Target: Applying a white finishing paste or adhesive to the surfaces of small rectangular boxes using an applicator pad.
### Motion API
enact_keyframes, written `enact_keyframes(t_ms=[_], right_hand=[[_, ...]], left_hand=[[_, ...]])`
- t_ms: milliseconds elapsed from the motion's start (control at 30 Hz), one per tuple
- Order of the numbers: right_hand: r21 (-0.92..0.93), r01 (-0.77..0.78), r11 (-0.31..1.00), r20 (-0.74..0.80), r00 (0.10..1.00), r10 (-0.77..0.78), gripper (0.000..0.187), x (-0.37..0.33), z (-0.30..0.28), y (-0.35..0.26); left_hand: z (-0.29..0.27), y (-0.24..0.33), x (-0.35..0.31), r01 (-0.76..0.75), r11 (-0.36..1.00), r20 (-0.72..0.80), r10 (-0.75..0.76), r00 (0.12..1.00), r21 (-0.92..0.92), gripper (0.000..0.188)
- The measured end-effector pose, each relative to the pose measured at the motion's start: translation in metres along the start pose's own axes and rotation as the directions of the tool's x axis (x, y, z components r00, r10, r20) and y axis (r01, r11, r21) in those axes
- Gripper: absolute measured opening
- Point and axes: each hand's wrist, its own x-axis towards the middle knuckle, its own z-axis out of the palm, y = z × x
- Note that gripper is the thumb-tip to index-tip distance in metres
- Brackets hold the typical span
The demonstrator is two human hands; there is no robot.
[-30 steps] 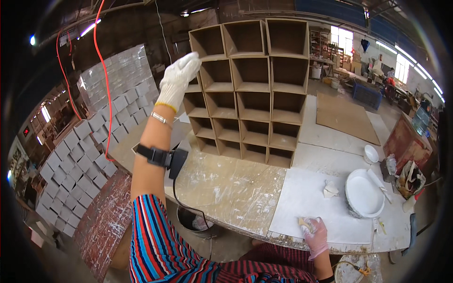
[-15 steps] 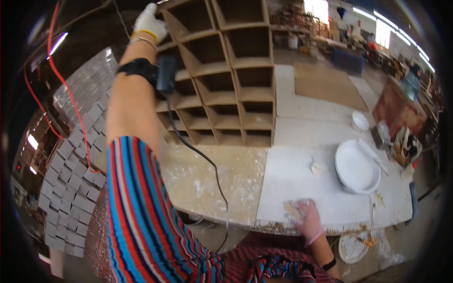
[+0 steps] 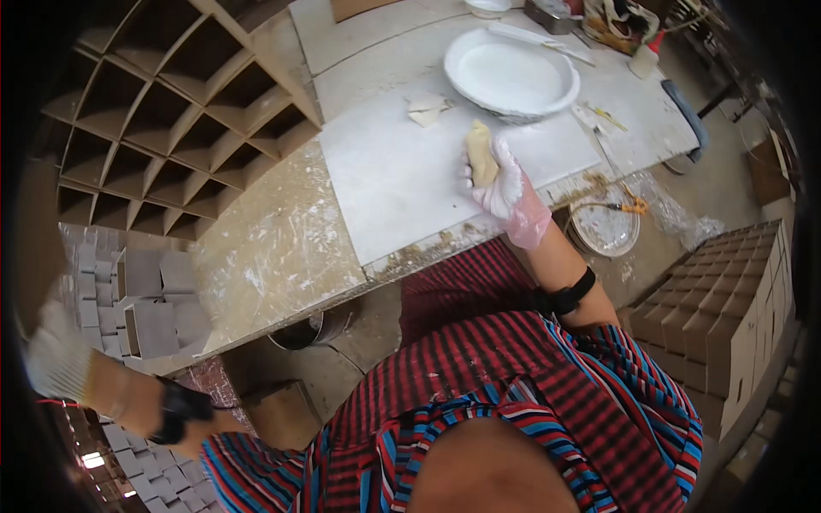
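Observation:
My right hand (image 3: 505, 184), in a thin whitish-pink glove, closes its fingers round a soft-looking beige lump (image 3: 481, 154), perhaps a folded cloth or sponge, just above the white board on the table. At the far left is my left hand (image 3: 58, 355) in a white knit glove with a yellowish cuff. Motion blurs its fingers, and it lies beside a blurred brown panel (image 3: 38, 231); whether it grips that panel I cannot tell. A brown grid of square compartments (image 3: 184, 115) stands on the table's left part, between my hands.
Past my right hand lie a white basin (image 3: 511, 73) and a pale scrap (image 3: 426, 109). Grey boxes (image 3: 150, 274) are stacked at the left. A bucket (image 3: 605, 229) sits below the table's right edge, near stacked brown compartment units (image 3: 710, 308). A squeeze bottle (image 3: 646, 58) stands far right.
My view has swung down and right. My left hand has left the top of the compartment grid and come down at far left. My right hand has risen off the board with the beige lump.

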Motion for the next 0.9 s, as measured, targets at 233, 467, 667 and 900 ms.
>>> enact_keyframes(t_ms=[233, 467, 667, 900], right_hand=[[-0.379, 0.128, 0.916, -0.096, 0.98, -0.177, 0.032, -0.032, 0.04, -0.023], [-0.868, 0.162, 0.469, 0.023, 0.958, -0.287, 0.031, -0.057, 0.057, -0.048], [-0.896, 0.172, 0.41, 0.02, 0.937, -0.35, 0.026, -0.048, 0.073, -0.038], [-0.855, 0.319, 0.408, 0.169, 0.916, -0.364, 0.026, -0.021, 0.093, -0.037]], left_hand=[[0.051, 0.011, -0.229, 0.87, 0.208, 0.554, -0.7, 0.451, -0.446, 0.041], [0.12, -0.029, -0.34, 0.742, -0.63, 0.953, -0.301, 0.042, -0.231, 0.035], [0.12, -0.019, -0.346, 0.792, -0.495, 0.843, -0.537, 0.047, -0.359, 0.034], [0.114, 0.003, -0.318, 0.984, -0.061, 0.835, -0.539, 0.108, -0.167, 0.027]])
